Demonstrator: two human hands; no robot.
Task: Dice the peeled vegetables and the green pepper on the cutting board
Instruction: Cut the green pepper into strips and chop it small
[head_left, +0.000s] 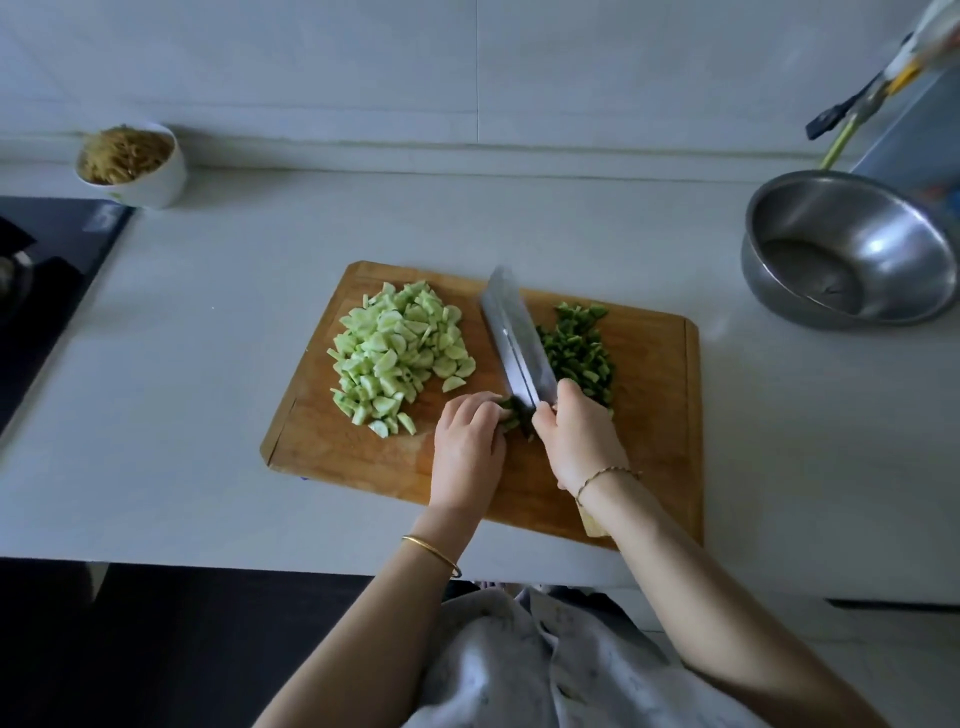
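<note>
A wooden cutting board (649, 415) lies on the pale counter. On its left part is a heap of pale green diced vegetable (400, 356). To the right of the blade lies a pile of dark green diced pepper (579, 351). My right hand (576, 436) grips the handle of a wide cleaver (511, 338), whose blade points away from me. My left hand (467, 441) holds down a small remaining piece of green pepper (511, 415) with curled fingertips, right against the blade.
A steel bowl (847, 249) stands at the right of the counter, with utensils (857, 98) hanging above it. A white bowl of brownish noodles (132, 161) sits at the back left. A black stove top (47, 280) borders the counter's left edge.
</note>
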